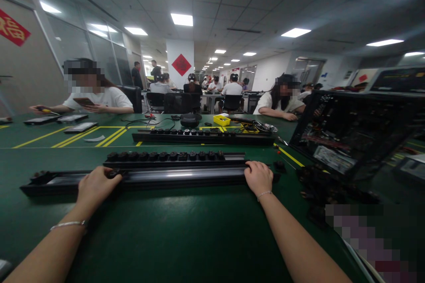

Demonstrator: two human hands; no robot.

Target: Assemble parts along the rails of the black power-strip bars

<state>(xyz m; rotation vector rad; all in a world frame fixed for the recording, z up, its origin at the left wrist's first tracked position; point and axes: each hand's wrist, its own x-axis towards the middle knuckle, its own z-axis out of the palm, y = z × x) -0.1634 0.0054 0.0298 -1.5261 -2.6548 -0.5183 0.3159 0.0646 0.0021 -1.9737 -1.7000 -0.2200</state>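
Observation:
A long black channel (186, 176) with a shiny inner face lies across the green table before me. My left hand (98, 185) is over its left part, with thumb and fingers closed on a small black block (116, 173) at the channel. The block's exact kind is hard to make out. On the right end of the channel, my right hand (259, 179) rests with its fingers bent over the far edge. Just behind lies a second black strip (175, 163) with a row of round black socket-like blocks (162, 156) standing up from it.
Farther back lies another black strip (206, 137). Beyond it are a yellow tray (221, 120) and cables. At right stand an open black computer case (352, 137) and a heap of black parts (327, 190). Two people sit across the table, one holding a phone (83, 102).

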